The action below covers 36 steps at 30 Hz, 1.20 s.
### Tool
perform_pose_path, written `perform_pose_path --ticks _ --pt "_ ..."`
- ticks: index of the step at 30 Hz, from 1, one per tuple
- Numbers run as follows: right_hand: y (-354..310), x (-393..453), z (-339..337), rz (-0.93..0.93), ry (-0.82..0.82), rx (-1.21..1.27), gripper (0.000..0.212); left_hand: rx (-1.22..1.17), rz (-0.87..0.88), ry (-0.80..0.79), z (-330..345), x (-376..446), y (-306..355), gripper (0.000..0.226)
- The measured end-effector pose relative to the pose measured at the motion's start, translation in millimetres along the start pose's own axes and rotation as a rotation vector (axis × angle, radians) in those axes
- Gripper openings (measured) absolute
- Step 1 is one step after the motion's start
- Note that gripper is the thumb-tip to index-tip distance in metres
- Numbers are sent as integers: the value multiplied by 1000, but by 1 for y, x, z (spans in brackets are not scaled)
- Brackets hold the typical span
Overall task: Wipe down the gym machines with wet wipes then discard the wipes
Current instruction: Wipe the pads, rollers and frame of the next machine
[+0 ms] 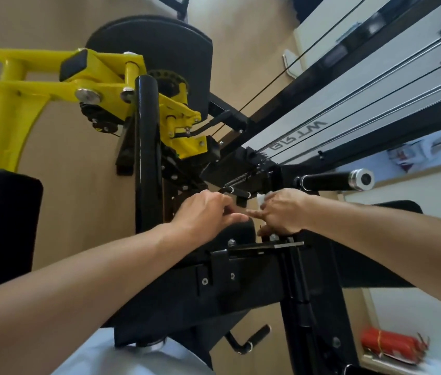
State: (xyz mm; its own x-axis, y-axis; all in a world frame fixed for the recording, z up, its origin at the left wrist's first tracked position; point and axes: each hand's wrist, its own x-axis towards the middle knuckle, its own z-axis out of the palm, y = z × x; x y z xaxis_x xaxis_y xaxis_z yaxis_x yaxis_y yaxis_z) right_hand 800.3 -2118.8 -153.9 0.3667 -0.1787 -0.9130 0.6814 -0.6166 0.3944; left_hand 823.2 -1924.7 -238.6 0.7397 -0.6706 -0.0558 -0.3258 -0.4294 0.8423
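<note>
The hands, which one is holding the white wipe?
The right hand: a bit of white wipe shows above its curled fingers. The left hand shows none.

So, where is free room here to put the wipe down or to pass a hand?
Bare floor shows between the yellow arm and the black post. It is crowded where the left hand and right hand, which holds a white wipe, meet, among the cables and bolts.
</note>
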Motion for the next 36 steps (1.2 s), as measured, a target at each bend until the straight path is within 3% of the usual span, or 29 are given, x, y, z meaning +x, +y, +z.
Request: perform_pose_path --ticks 4,8,11,17,20,25,29,36 --pt "6 14 -9 164 52 29 100 9 81 14 -1 -1 3 60" --pt "0 8 5 86 32 -10 94 174 134 112 -4 -1 4 69" --pt "5 6 2 98 61 -12 88 191 112 76 -1 2 5 62" --pt "1 12 -1 204 51 -3 97 129 71 78 -3 7 1 60" --pt "1 5 -2 203 80 61 92 92 155 183 -18 2 9 50" --pt "5 8 -11 269 107 69 88 253 354 369 -84 12 -11 41" --pt "4 11 -13 312 124 32 87 262 317 309 -100 9 -47 35" --pt "2 6 -4 256 120 -12 88 575 286 18 -108 8 -57 84"
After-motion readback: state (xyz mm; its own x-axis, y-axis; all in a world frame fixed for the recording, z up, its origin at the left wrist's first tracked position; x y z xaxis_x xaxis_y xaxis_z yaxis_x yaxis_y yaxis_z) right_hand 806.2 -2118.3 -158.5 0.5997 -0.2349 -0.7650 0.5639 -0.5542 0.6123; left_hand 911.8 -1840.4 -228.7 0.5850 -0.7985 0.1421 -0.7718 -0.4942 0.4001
